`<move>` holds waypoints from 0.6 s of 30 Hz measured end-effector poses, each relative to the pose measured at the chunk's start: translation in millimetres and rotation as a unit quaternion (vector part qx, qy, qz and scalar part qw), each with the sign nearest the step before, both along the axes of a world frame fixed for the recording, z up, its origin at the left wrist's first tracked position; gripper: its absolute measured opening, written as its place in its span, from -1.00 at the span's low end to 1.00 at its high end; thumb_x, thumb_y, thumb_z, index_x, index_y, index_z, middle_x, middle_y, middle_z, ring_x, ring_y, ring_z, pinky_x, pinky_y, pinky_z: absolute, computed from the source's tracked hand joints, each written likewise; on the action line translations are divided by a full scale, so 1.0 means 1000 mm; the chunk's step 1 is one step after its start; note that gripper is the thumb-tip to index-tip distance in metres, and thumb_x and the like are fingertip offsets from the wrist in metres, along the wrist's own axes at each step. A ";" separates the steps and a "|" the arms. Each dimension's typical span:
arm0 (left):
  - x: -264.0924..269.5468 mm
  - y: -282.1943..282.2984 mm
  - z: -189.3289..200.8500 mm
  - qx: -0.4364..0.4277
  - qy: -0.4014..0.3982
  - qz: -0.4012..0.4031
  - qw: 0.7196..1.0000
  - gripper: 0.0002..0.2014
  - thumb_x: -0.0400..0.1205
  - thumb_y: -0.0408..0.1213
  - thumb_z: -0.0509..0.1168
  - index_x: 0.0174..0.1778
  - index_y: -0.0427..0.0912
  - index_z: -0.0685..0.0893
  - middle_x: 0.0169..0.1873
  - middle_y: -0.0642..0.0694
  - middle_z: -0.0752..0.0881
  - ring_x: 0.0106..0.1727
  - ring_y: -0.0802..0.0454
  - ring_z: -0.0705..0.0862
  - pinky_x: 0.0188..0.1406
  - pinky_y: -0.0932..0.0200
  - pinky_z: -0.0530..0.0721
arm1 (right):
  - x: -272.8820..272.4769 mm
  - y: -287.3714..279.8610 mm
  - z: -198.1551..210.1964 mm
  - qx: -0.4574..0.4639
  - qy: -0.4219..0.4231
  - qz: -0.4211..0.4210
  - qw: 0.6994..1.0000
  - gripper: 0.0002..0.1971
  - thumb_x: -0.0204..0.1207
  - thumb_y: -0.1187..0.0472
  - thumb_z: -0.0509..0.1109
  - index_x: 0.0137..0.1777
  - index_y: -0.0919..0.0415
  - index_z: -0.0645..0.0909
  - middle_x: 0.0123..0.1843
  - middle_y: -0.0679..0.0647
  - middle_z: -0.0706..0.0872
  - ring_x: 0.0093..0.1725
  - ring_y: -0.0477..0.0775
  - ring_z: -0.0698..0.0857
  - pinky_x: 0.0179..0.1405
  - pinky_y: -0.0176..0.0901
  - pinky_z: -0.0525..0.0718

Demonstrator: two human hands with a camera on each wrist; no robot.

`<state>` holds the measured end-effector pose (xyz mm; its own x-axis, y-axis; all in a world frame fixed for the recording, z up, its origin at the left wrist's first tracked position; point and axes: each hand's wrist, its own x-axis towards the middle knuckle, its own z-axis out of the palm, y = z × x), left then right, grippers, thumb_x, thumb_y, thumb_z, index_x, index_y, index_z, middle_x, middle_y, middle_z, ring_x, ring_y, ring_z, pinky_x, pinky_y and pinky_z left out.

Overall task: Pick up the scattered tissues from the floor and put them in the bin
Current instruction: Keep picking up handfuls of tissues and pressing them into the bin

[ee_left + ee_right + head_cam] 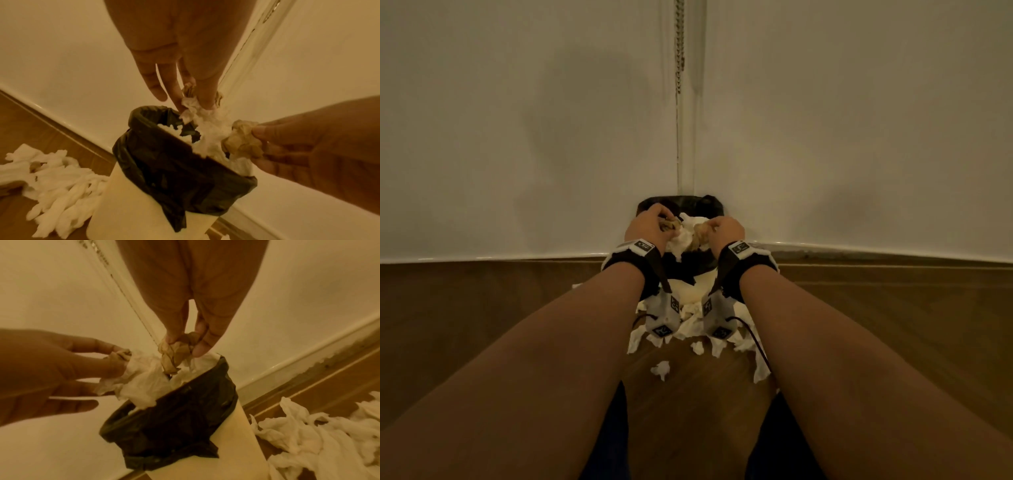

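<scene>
- The left hand (174,53) pinches a crumpled white tissue wad with a brownish scrap (191,104) between thumb and fingertips, right over the bin mouth (little finger stretched out free)
- The right hand (197,293) pinches a crumpled brown paper ball (174,353), also above the mouth, just beside the left hand's wad
- Below both stands the cream plastic bin (131,203), tucked in the corner where two white walls (517,120) meet; a black plastic liner bag (185,183) folds over its rim, with white tissue already heaped inside
- More scattered white tissues (664,370) lie on the brown wooden floor (482,301) at the bin's base and nearer the person
</scene>
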<state>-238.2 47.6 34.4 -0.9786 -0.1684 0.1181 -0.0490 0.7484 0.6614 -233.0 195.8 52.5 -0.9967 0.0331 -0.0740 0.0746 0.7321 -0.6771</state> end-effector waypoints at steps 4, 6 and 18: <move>-0.008 0.001 -0.019 -0.080 -0.019 0.034 0.996 -0.81 0.53 -0.09 0.40 -0.01 0.05 0.55 -0.02 -0.06 0.71 0.03 -0.09 0.62 -0.11 0.05 0.59 | -0.011 -0.011 -0.012 0.036 -0.006 0.036 0.999 -0.68 0.66 0.28 0.15 0.28 0.29 0.65 0.30 0.27 0.65 0.31 0.25 0.56 0.33 -0.06 0.51; -0.012 0.002 -0.028 -0.099 -0.021 0.030 0.994 -0.83 0.57 -0.13 0.34 0.03 0.00 0.56 -0.01 -0.11 0.71 0.08 -0.14 0.60 -0.10 0.04 0.57 | -0.016 -0.018 -0.018 0.073 -0.004 0.054 0.996 -0.67 0.64 0.27 0.19 0.34 0.25 0.61 0.33 0.27 0.62 0.29 0.27 0.58 0.33 -0.01 0.53; -0.031 0.009 -0.051 -0.198 -0.086 0.004 0.976 -0.78 0.60 -0.32 0.24 0.13 -0.19 0.66 0.25 -0.26 0.54 0.11 -0.22 0.64 -0.09 0.07 0.57 | -0.045 -0.043 -0.051 0.231 -0.042 0.138 0.962 -0.65 0.71 0.25 0.09 0.40 0.38 0.48 0.45 0.31 0.48 0.44 0.24 0.47 0.39 0.00 0.43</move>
<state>-269.0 57.1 -17.1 -0.9886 -0.1502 0.0102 -0.1402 0.9432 0.3012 -278.0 152.6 1.7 -0.9634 -0.1840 -0.1949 -0.1266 0.9533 -0.2742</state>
